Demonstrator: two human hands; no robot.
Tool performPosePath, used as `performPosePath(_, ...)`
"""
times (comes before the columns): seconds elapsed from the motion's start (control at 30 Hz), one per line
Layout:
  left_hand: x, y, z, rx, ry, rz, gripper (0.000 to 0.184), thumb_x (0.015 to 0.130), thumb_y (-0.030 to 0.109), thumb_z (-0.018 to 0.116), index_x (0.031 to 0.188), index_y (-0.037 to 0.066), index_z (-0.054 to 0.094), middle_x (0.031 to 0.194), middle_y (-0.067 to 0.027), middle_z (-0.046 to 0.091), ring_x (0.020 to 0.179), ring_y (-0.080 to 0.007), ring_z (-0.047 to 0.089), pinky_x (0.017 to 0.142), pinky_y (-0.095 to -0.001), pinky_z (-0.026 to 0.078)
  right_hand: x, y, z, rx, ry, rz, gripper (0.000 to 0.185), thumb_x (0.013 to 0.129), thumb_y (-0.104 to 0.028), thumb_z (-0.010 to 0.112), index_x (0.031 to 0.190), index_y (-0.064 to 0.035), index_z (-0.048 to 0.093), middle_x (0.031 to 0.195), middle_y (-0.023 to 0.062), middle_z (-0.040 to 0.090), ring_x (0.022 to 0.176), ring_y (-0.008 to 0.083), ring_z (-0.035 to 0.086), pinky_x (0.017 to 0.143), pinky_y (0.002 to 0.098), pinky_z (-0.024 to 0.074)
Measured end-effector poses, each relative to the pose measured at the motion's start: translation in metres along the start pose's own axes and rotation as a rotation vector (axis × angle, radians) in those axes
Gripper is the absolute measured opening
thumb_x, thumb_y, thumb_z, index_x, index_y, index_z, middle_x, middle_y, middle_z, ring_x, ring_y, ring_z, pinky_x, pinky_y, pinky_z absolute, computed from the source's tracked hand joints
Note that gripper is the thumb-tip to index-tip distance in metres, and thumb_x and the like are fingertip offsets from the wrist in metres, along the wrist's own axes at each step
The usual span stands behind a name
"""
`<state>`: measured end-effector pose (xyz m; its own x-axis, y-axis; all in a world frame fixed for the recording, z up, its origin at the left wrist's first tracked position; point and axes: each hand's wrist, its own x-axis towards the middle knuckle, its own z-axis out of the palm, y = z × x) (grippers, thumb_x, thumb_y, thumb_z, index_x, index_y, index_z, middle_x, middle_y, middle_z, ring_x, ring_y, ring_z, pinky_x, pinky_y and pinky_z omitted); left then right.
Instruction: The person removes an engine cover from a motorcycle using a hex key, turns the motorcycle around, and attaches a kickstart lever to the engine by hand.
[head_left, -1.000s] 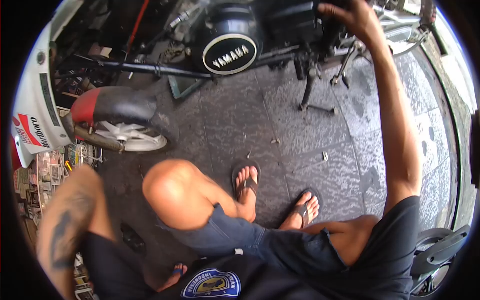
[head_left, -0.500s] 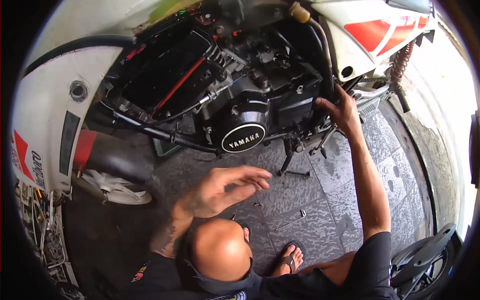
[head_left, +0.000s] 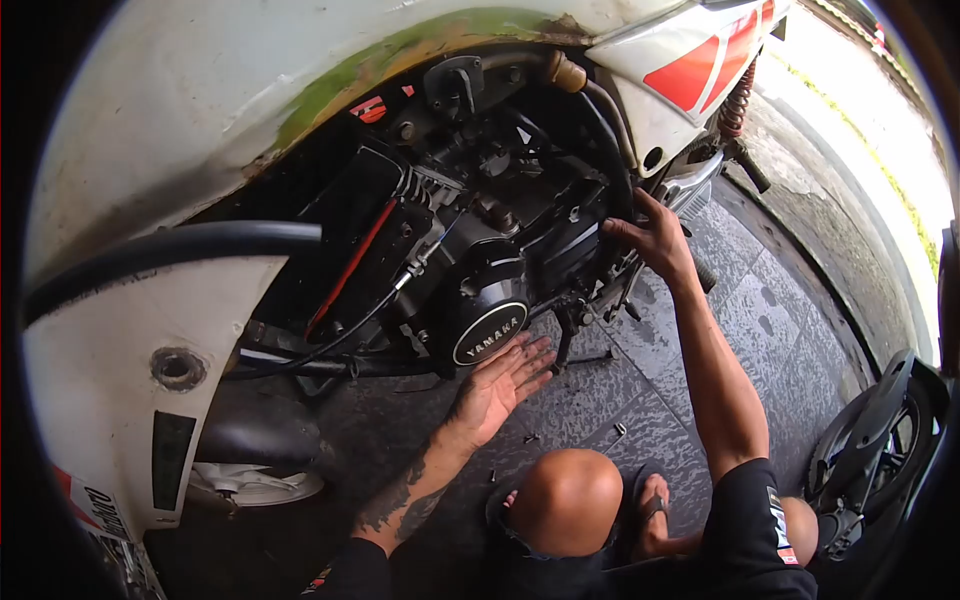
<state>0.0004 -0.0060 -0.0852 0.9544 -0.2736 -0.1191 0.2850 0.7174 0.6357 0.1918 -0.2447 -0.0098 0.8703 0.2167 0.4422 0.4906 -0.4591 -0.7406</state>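
Observation:
My left hand [head_left: 495,392] is open, palm up with fingers spread, just below the round black engine cover [head_left: 491,333] marked YAMAHA; whether it touches the cover is unclear. My right hand [head_left: 655,238] reaches to the rear of the black engine [head_left: 520,215], its thumb and a finger apart at the dark edge behind it. Part of those fingers is hidden, and nothing shows held between them. Above the engine, a brown-capped hose [head_left: 568,72] curves down beside the white and red side panel [head_left: 690,75].
A white fairing [head_left: 130,360] with a round hole stands at the left, over a front wheel [head_left: 258,484]. Small metal parts [head_left: 620,430] lie on the tiled floor [head_left: 740,330]. A second motorcycle's wheel [head_left: 895,440] is at the right, and a stand [head_left: 580,345] sits under the engine.
The view has tilted up toward the motorcycle. My left hand has come up from near my knee to the engine cover, its fingers now spread. My right hand stays at the engine's rear.

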Motion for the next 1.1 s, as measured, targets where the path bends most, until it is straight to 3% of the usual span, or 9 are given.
performPosePath(0.23, 0.021, -0.011, 0.024, 0.010, -0.098, -0.151, 0.053, 0.098, 0.025, 0.050, 0.141, -0.001, 0.033, 0.144, -0.0201, 0.039, 0.135, -0.0282, 0.039, 0.113, -0.0400, 0.032, -0.001, -0.002, 0.003, 0.160, -0.048, 0.071, 0.067, 0.072, -0.038, 0.082, 0.118, 0.0055, 0.058, 0.096, 0.0158, 0.070, 0.087, 0.0193, 0.068, 0.077, 0.0326, 0.0509)
performPosePath(0.4, 0.038, 0.012, 0.057, 0.498, -0.153, -0.331, 0.062, 0.100, 0.032, 0.048, 0.147, -0.001, 0.024, 0.150, -0.0166, 0.031, 0.141, -0.0243, 0.028, 0.116, -0.0368, 0.024, -0.005, -0.008, 0.010, 0.315, 0.048, 0.115, 0.046, 0.081, -0.022, 0.076, 0.114, 0.0060, 0.058, 0.082, 0.0108, 0.070, 0.071, 0.0123, 0.065, 0.062, 0.0270, 0.0502)
performPosePath(0.47, 0.040, 0.016, 0.066, 0.698, -0.172, -0.423, 0.068, 0.099, 0.037, 0.049, 0.147, -0.001, 0.021, 0.151, -0.0175, 0.028, 0.141, -0.0239, 0.027, 0.115, -0.0365, 0.023, -0.003, -0.009, 0.007, 0.367, 0.016, 0.165, 0.042, 0.083, -0.018, 0.074, 0.114, 0.0061, 0.059, 0.086, 0.0122, 0.069, 0.076, 0.0120, 0.063, 0.067, 0.0272, 0.0500)
performPosePath(0.63, 0.044, -0.017, 0.078, 0.686, 0.039, -0.420, 0.066, 0.099, 0.033, 0.050, 0.147, -0.001, 0.022, 0.149, -0.0177, 0.033, 0.139, -0.0244, 0.031, 0.113, -0.0373, 0.028, 0.002, -0.017, -0.002, 0.417, -0.059, 0.283, 0.038, 0.084, -0.014, 0.071, 0.113, 0.0067, 0.060, 0.090, 0.0129, 0.069, 0.083, 0.0115, 0.060, 0.075, 0.0273, 0.0486)
performPosePath(0.7, 0.053, -0.022, 0.089, 0.245, 0.348, -0.282, 0.058, 0.099, 0.030, 0.050, 0.145, 0.001, 0.028, 0.142, -0.0160, 0.043, 0.134, -0.0240, 0.040, 0.111, -0.0369, 0.032, 0.004, -0.015, -0.005, 0.352, -0.043, 0.193, 0.034, 0.084, -0.013, 0.071, 0.110, 0.0064, 0.061, 0.090, 0.0119, 0.069, 0.080, 0.0111, 0.059, 0.074, 0.0273, 0.0482)
performPosePath(0.73, 0.059, -0.026, 0.096, 0.136, 0.463, -0.149, 0.043, 0.100, 0.018, 0.045, 0.138, 0.001, 0.036, 0.136, -0.0171, 0.049, 0.129, -0.0275, 0.046, 0.111, -0.0398, 0.034, 0.007, -0.017, -0.010, 0.344, -0.089, 0.239, 0.032, 0.083, -0.012, 0.072, 0.107, 0.0066, 0.062, 0.089, 0.0112, 0.069, 0.080, 0.0109, 0.058, 0.074, 0.0276, 0.0479)
performPosePath(0.77, 0.063, -0.031, 0.097, 0.125, 0.475, -0.150, 0.043, 0.100, 0.018, 0.045, 0.138, 0.001, 0.036, 0.136, -0.0171, 0.049, 0.129, -0.0275, 0.046, 0.111, -0.0398, 0.034, 0.007, -0.017, -0.012, 0.344, -0.105, 0.244, 0.032, 0.083, -0.012, 0.072, 0.107, 0.0066, 0.062, 0.089, 0.0112, 0.069, 0.080, 0.0109, 0.058, 0.074, 0.0276, 0.0479)
performPosePath(0.87, 0.084, -0.053, 0.084, -0.343, 0.525, 0.532, 0.026, 0.095, 0.010, 0.048, 0.119, 0.000, 0.051, 0.129, -0.0177, 0.053, 0.129, -0.0320, 0.045, 0.114, -0.0433, 0.032, 0.010, -0.016, -0.014, 0.311, -0.156, 0.246, 0.031, 0.083, -0.011, 0.072, 0.106, 0.0063, 0.062, 0.089, 0.0115, 0.070, 0.080, 0.0104, 0.059, 0.074, 0.0277, 0.0477)
performPosePath(1.1, 0.097, -0.078, 0.063, -0.536, 0.490, 0.672, 0.020, 0.094, 0.011, 0.051, 0.113, 0.004, 0.056, 0.124, -0.0132, 0.056, 0.127, -0.0273, 0.046, 0.115, -0.0442, 0.030, 0.001, -0.010, -0.008, 0.325, -0.115, 0.237, 0.034, 0.086, -0.011, 0.069, 0.114, 0.0052, 0.059, 0.096, 0.0127, 0.070, 0.084, 0.0136, 0.060, 0.079, 0.0286, 0.0475)
